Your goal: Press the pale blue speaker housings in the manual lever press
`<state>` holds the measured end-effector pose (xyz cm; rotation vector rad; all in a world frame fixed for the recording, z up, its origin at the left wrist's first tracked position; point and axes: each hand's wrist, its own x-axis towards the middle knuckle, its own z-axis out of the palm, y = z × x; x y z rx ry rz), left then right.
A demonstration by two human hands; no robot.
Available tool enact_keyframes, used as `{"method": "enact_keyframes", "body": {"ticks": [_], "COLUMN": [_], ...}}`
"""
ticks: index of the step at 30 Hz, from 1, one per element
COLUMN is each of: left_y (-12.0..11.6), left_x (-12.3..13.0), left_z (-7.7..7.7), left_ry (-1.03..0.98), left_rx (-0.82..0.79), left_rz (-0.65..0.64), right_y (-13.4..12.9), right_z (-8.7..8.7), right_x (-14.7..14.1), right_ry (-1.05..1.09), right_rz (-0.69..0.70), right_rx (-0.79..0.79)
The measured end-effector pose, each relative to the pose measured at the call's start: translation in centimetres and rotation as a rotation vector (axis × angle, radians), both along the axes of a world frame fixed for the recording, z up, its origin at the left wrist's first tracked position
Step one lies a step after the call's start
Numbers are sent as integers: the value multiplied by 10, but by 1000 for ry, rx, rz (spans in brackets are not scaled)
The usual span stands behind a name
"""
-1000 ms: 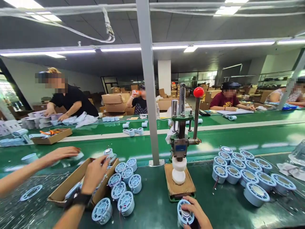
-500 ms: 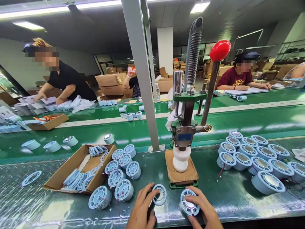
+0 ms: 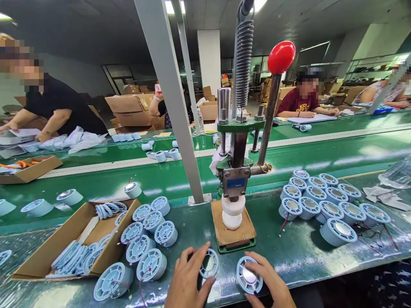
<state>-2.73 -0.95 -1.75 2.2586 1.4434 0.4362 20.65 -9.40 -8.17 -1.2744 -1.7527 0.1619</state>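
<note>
My left hand (image 3: 189,280) curves round the left side of a flat light-blue ring (image 3: 210,264), thumb and fingers closed on it at the bench's near edge. To its right, my right hand (image 3: 271,282) grips a round light-blue housing (image 3: 248,276) with a silver disc in its middle. The ring and the housing are apart. Just beyond both hands stands a hand press with a red knob (image 3: 281,57); its white round die (image 3: 233,212) is over a brown board (image 3: 219,222).
Left of my hands are several blue housings (image 3: 152,265) and a cardboard box (image 3: 41,256) of rings. More housings with silver discs (image 3: 338,232) stand at the right. A grey post (image 3: 170,94) rises behind. People sit or stand across the green conveyor (image 3: 305,156).
The view has turned to the right, so the press and parts appear further left. My left thumb has come up to the ring's lower edge. My right hand still has the housing.
</note>
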Motion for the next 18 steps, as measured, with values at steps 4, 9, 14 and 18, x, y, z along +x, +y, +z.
{"method": "enact_keyframes", "body": {"ticks": [4,9,14,18], "left_y": [-9,-24,-23,-24], "left_x": [7,36,45,40], "left_z": [-2,-4,-11,-21], "left_ry": [-259,-351,-361,-375], "left_rx": [5,90,124,165], "left_rz": [58,-2,46,100], "right_y": [11,23,22,21], "right_z": [-3,-12,-17,-15], "right_x": [-24,-53,-58,-58], "right_ry": [29,180,230,225], "right_rz": [-51,-91,-120,-137], "right_rx": [13,14,-43,-64]}}
